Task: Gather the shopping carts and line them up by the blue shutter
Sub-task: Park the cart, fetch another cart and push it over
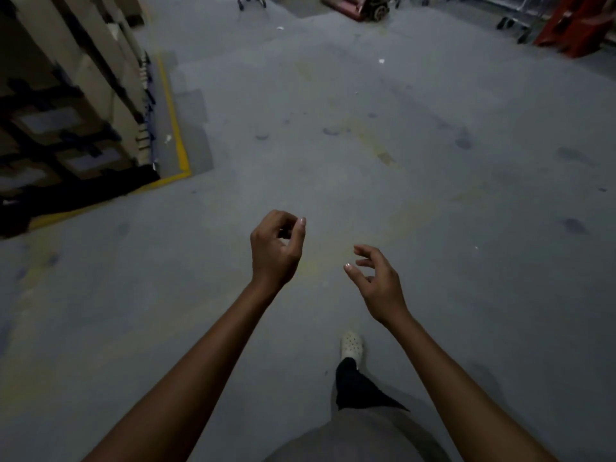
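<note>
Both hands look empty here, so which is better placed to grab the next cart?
Right, marginally. The left hand and right hand are both empty and far from the cart wheels at the upper right; the right hand's fingers are spread, the left's curled in. Hard to call from here.

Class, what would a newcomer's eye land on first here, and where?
Two empty hands reach out mid-frame, the left hand and right hand, fingers loosely curled over grey floor. A yellow floor line edges stacked boxes at left; cart wheels show at top.
</note>
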`<state>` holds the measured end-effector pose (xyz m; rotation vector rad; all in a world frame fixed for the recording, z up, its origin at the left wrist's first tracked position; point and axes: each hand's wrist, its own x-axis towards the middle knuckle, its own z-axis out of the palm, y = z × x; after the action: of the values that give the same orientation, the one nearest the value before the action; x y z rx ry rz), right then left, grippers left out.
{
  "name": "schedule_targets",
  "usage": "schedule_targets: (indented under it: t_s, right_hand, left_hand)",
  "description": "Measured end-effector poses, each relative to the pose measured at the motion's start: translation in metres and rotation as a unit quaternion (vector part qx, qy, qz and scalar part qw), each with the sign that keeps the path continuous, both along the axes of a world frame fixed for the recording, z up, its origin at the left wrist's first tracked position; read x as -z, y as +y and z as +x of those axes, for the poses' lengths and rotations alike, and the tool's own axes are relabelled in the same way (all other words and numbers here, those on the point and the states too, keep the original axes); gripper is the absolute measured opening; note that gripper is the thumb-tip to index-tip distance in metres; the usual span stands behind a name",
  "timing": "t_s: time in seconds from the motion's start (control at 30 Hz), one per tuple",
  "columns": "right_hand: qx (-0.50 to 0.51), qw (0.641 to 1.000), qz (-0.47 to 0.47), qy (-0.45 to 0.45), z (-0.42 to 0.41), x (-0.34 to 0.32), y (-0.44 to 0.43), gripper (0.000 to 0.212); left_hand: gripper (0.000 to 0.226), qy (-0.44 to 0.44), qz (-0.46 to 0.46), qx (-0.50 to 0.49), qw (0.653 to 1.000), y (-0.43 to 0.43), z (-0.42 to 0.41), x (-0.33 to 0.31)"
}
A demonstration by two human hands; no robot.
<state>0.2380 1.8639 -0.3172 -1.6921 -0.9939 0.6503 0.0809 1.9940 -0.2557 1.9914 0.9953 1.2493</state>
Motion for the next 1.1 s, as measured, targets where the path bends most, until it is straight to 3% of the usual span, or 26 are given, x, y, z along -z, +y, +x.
schedule_targets:
  t_s: [0.3,0.53,0.77,1.1]
  right_hand:
    - [-0.058,0.997,0.047,-0.036,0.143,-0.074,0.232,0.043]
    - [-0.114,0.984,0.118,-0.075,0.196,-0.120,0.392,0.056]
    - [-0.124,0.984,0.104,-0.077,0.244,-0.089,0.585,0.054]
    - [-0.059,0.997,0.038,-0.035,0.338,-0.066,0.834,0.044]
  left_hand:
    - [0.023,0.132,-0.128,-0.030,0.983,0.199,0.105,0.029]
    - [0.037,0.140,-0.208,-0.040,0.967,0.336,0.156,0.065]
    - [0.037,0.058,-0.193,-0.054,0.978,0.533,0.220,0.065]
    - [0.049,0.010,-0.070,0.003,0.997,0.807,0.319,-0.043]
